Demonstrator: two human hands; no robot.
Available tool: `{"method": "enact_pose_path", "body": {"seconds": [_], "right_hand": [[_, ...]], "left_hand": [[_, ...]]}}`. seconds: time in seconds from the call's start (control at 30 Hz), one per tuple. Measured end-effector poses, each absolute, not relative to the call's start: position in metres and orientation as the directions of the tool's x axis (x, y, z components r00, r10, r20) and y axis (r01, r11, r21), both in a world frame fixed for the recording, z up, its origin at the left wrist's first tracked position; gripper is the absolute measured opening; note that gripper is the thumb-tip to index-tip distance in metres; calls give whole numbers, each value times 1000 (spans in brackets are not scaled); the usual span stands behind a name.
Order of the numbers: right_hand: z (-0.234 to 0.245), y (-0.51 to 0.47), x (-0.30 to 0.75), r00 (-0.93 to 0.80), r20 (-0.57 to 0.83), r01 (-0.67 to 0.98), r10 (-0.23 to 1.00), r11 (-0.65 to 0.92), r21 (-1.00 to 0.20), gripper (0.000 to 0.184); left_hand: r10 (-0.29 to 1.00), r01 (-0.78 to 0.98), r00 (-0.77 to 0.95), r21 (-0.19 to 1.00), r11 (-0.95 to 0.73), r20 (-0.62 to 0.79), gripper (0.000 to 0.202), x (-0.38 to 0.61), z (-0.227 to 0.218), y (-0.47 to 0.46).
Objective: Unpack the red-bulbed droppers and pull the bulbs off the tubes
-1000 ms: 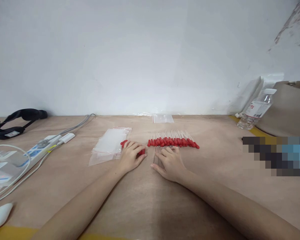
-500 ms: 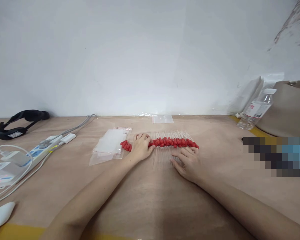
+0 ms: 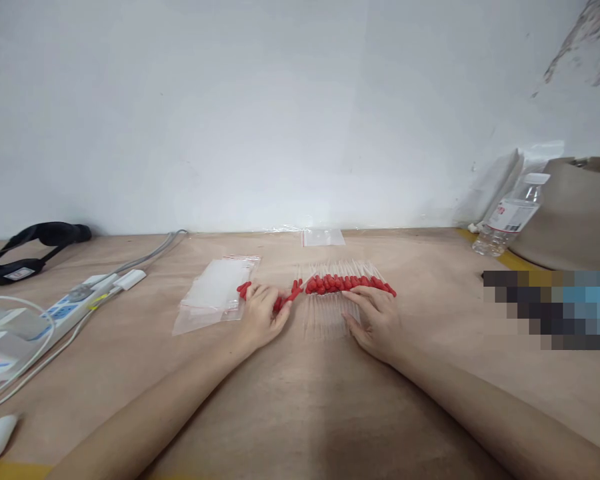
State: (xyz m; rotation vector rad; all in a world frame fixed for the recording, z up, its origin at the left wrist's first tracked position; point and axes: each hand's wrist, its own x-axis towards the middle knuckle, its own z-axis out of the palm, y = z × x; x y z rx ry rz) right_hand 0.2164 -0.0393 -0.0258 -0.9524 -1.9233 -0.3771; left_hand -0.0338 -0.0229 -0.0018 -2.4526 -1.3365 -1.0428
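A row of thin pale sticks with red tips (image 3: 330,285) lies side by side on the table, the tips forming a band across the middle. My left hand (image 3: 263,313) is closed at the left end of the row, thumb and fingers pinching a red-tipped stick that slants up to the right. More red tips show beyond and beside its fingers; how many it holds is hidden. My right hand (image 3: 377,319) rests on the right part of the row, fingers extended across the sticks just below the tips and thumb apart.
Clear zip bags (image 3: 215,287) lie left of the row, and another bag (image 3: 324,237) lies by the wall. A power strip (image 3: 65,310) with cables and a black headset strap (image 3: 35,247) are on the left. A plastic bottle (image 3: 513,217) leans against a beige container (image 3: 570,220) on the right.
My left hand has moved left and toward me, drawing some red-tipped sticks away from the row and opening a small gap. My right hand has stayed nearly in place.
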Motion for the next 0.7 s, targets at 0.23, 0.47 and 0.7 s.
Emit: {"method": "enact_pose_path", "body": {"seconds": [0.23, 0.47, 0.7], "right_hand": [[-23, -41, 215, -500, 739, 697, 451, 717, 34, 37], [-17, -46, 207, -548, 667, 684, 504, 729, 10, 14], [-19, -48, 200, -531, 633, 714, 564, 700, -25, 18]], "left_hand": [[512, 570, 610, 115, -814, 605, 8, -29, -9, -35], [516, 559, 609, 136, -818, 603, 10, -27, -10, -36], [526, 629, 612, 39, -776, 590, 26, -12, -4, -44]]}}
